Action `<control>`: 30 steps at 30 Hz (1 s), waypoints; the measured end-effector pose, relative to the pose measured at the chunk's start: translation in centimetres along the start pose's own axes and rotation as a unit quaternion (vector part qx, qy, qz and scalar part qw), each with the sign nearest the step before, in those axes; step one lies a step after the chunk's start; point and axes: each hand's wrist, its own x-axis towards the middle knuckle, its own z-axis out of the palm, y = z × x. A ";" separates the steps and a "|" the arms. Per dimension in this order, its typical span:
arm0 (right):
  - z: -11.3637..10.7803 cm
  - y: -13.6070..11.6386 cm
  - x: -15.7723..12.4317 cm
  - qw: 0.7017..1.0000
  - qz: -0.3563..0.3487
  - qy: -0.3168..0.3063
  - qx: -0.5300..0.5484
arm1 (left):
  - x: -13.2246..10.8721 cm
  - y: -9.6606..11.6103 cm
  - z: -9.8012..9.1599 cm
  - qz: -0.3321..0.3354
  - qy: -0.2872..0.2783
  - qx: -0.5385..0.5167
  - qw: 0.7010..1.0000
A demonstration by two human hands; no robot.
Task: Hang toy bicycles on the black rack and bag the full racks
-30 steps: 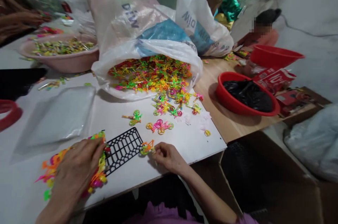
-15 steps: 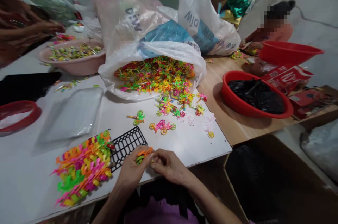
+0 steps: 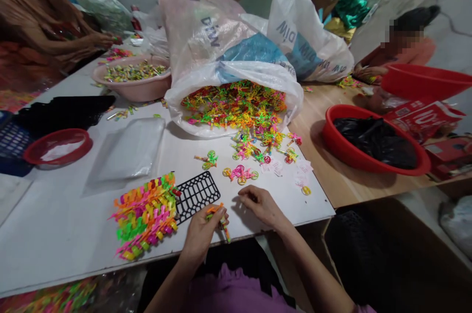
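The left hand [image 3: 202, 236] was closed in a pinch on a small orange-and-green plastic piece [image 3: 217, 218], with the piece's thin stem hanging down over the near part of the white worktop [image 3: 55, 224]. The right hand [image 3: 262, 207] was half open, fingers loosely curled, low over the worktop or resting on it, with nothing visible in it.

Just left of the left hand lay a black plastic lattice [image 3: 197, 197], set at a slant. A pile of neon plastic pieces [image 3: 143, 217] touched its left edge. With parts this thin and easy to hook together, a firm pinch on one piece, held clear of the pile, looked like the cleanest handling.

Far of the hands, a white woven sack [image 3: 206, 22] lay on its side, full of tangled multicoloured plastic pieces [image 3: 236, 106]. Some had spilled onto the worktop, including a pink bicycle-shaped piece [image 3: 239, 173]. A clear plastic sheet [image 3: 127, 150] lay to the left, and a pink basin [image 3: 136, 90] of mixed pieces sat far left. On the wooden worktop [image 3: 332, 185] to the right stood a red basin [image 3: 332, 131] holding a black bag [image 3: 376, 143]. A co-worker's hands [image 3: 99, 40] worked far left.
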 end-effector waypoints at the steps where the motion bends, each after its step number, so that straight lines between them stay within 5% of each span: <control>1: 0.0 -0.1 0.8 1.000 -0.008 0.018 -0.025 | -0.1 -0.1 0.0 -0.003 -0.002 -0.003 1.000; 7: 2.9 -3.3 8.4 0.964 -0.129 0.074 -0.219 | -1.3 0.0 -0.2 -0.004 -0.010 -0.004 1.000; 10: 5.2 -4.6 11.2 0.924 -0.118 0.077 -0.355 | -2.1 0.3 -0.6 -0.018 0.002 -0.055 0.998; 16: 6.8 -3.7 10.6 0.900 -0.078 0.057 -0.425 | -3.1 0.3 -1.5 -0.054 0.042 -0.127 0.990; 19: 6.5 -2.7 9.8 0.904 -0.093 0.052 -0.414 | -2.5 -0.3 -1.5 -0.080 0.055 -0.124 0.988; 24: 5.5 -1.8 9.9 0.925 -0.122 0.080 -0.351 | -0.9 -1.4 -0.8 -0.126 -0.005 -0.086 0.988; 30: 2.9 -1.9 10.4 0.988 -0.057 0.146 -0.014 | 1.5 -0.7 1.0 -0.119 0.006 -0.081 0.990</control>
